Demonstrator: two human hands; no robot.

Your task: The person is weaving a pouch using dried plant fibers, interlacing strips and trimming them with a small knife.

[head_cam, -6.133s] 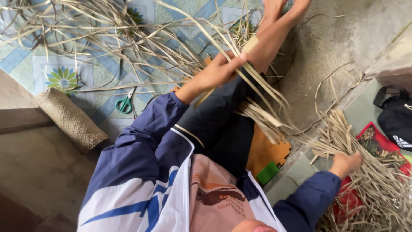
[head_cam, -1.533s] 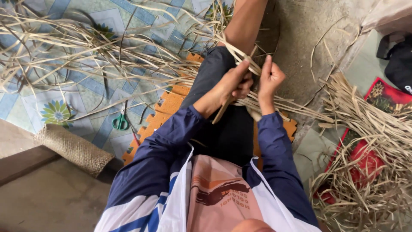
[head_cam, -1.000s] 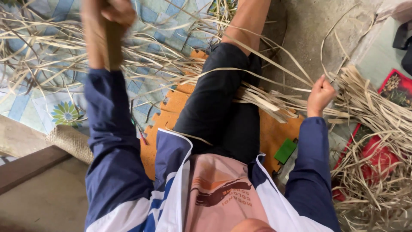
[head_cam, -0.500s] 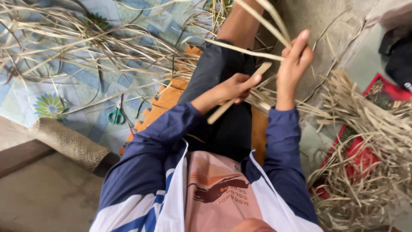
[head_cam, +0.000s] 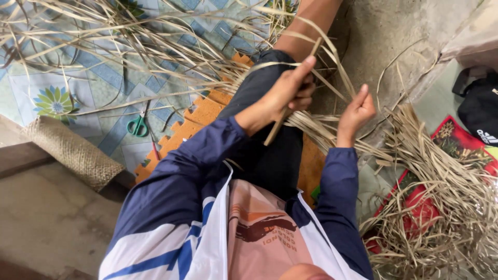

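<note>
My left hand (head_cam: 282,96) is closed around a thin flat wooden stick (head_cam: 274,132) that slants up across my black-trousered leg (head_cam: 270,155). Just to its right, my right hand (head_cam: 355,111) pinches a few dried leaf strips (head_cam: 316,127) that run over my lap. Both hands are close together above the knee. More long dried strips (head_cam: 155,46) fan out over the floor beyond my left hand.
Green scissors (head_cam: 137,126) lie on the patterned floor covering (head_cam: 98,72) beside an orange foam mat (head_cam: 199,116). A rolled woven mat (head_cam: 72,153) sits at left. A heap of dried strips (head_cam: 446,171) covers a red mat (head_cam: 415,207) at right, near a black bag (head_cam: 480,109).
My right hand has dropped from a raised, spread position and closed on the strips. My left hand has moved slightly up with the stick.
</note>
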